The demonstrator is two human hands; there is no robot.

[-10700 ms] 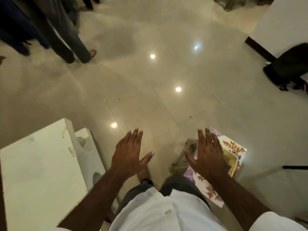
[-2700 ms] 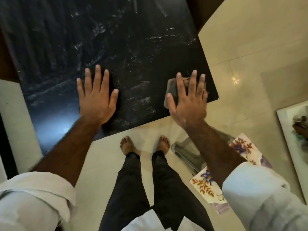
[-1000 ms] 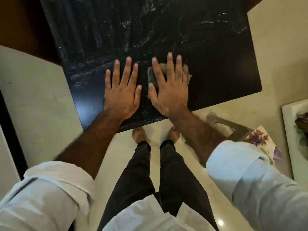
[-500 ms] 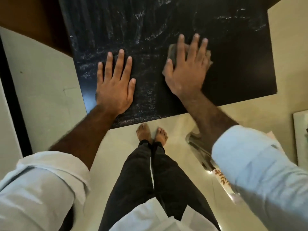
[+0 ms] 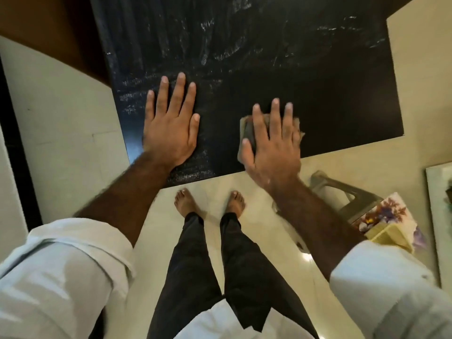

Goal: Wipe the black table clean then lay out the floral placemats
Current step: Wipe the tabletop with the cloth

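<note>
on the streaked black table (image 5: 318, 81), right hand's (image 5: 271, 152) straight fingers (image 5: 275, 118) press a cloth (image 5: 245, 122), left hand (image 5: 168, 138) flat.

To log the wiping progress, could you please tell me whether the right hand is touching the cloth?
Touching: the head view shows the right hand lying flat on the cloth with straight fingers across it.

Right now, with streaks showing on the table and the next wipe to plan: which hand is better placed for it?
Right. The right hand presses the cloth flat on the table near its front edge. The left hand lies flat on bare tabletop, with no cloth under it.
</note>
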